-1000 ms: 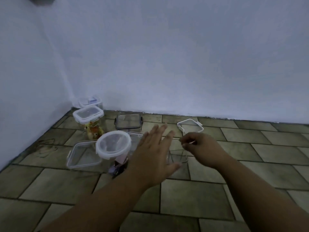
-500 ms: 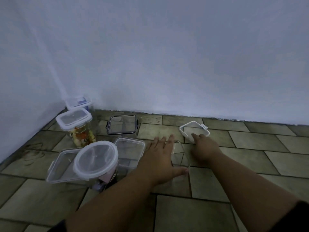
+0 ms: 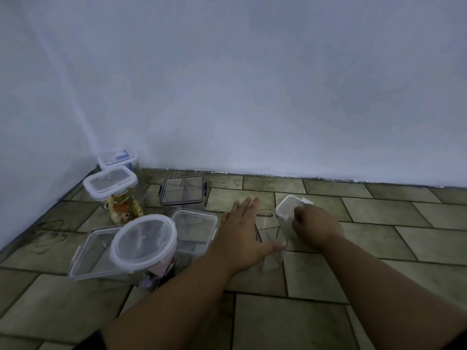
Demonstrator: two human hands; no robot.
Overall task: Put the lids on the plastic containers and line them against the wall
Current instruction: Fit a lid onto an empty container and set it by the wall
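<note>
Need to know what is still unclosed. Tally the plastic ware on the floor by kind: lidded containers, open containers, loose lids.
Lidded containers: 6
Open container, against the left hand: 1
Loose lid, gripped by the right hand: 1
Total: 8

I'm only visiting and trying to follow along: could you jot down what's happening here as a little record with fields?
Left hand: flat, fingers straight, against the clear container
Right hand: grips the white lid, tilted
Clear container: open, no lid on yet
Lidded containers: several, to the left, toward the corner
Place: tiled floor by a pale wall
</note>
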